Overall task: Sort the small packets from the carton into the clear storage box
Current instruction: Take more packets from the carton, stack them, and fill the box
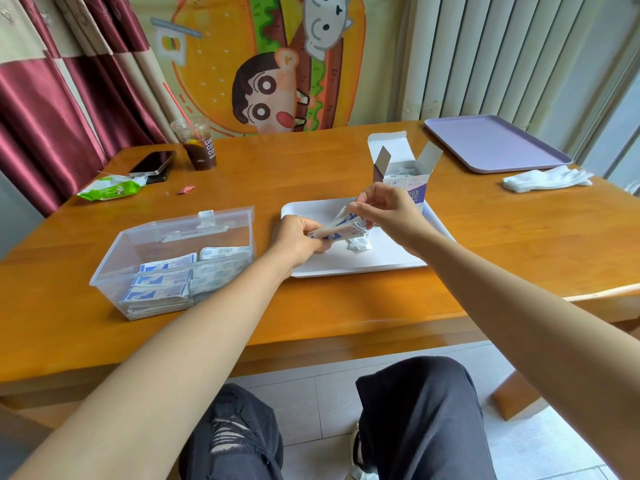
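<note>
Wooden desk [485, 237] in front of a burger cartoon hanging [263, 64] and a maroon curtain [52, 116]; cosy little setup. Left grip [298, 237] is curled round a small stack of packets [341, 233], held just above the white tray [346, 271]; right grip [388, 206] pinches a single packet [343, 213] between thumb and fingertips at the far end of that stack, with the packet sticking up at a tilt; neither grip is open. A few loose packets [360, 244] lie on the tray right under the hands; the carton [405, 178] stands at the tray's back edge, flaps open, more packets showing inside. The clear storage box [104, 271] sits left of the tray, open on top, with sorted packets [162, 285] stacked in rows; blue-printed ones to the left, paler ones to the right, as far as I can tell.

My take: this is squaring up a handful before it goes in the box. I'd lay that one packet flat on the stack, same face up; tap the edges even; carry the lot over low and drop it on the matching row. Hold too loosely and they'll probably fan out. The iced drink [197, 143], phone [152, 162], lilac tray [495, 143] and white gloves [547, 180] sit well apart from all this.
</note>
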`<state>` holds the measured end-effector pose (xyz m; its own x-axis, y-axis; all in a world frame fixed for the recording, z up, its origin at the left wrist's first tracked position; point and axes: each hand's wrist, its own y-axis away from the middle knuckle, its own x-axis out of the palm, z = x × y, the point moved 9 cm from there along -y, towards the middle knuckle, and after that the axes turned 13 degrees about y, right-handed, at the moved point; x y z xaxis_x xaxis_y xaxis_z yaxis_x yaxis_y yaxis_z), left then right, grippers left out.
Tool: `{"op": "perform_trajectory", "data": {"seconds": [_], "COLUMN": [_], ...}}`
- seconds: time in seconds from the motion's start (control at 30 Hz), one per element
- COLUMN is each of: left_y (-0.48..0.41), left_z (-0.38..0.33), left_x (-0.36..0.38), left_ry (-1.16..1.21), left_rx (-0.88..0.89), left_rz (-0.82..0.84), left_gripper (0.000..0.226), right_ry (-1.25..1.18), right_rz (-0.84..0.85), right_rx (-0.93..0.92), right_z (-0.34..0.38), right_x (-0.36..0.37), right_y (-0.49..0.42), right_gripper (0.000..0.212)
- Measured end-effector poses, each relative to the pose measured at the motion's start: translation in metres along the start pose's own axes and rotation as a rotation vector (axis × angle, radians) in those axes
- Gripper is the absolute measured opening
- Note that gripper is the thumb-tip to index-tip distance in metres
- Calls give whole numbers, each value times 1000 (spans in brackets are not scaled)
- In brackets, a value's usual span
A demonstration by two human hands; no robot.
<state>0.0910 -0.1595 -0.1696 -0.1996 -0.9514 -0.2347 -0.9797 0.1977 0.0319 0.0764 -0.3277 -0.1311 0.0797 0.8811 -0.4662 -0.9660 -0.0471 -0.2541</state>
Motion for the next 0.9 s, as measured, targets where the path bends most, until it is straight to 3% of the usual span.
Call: {"op": "perform_trajectory", "data": {"seconds": [0.13, 0.23, 0.43, 0.9], "left_y": [3, 3, 2, -6], "left_z": [-4, -6, -9, 3], "left_x": [-6, -5, 1, 3], "left_ry": [-22, -6, -82, -262], "left_rx": [9, 12, 38, 24], "left_rz": [-62, -62, -37, -35], "left_gripper": [21, 23, 20, 12], "right_ry": [88, 116, 101, 25], "right_rz": [77, 103, 75, 51], "right_rx": [21, 43, 91, 70], "right_z": [-8, -14, -12, -15], "right_x": [2, 3, 3, 11], "right_y": [4, 7, 4, 1], "right_gripper": [24, 18, 9, 20]}}
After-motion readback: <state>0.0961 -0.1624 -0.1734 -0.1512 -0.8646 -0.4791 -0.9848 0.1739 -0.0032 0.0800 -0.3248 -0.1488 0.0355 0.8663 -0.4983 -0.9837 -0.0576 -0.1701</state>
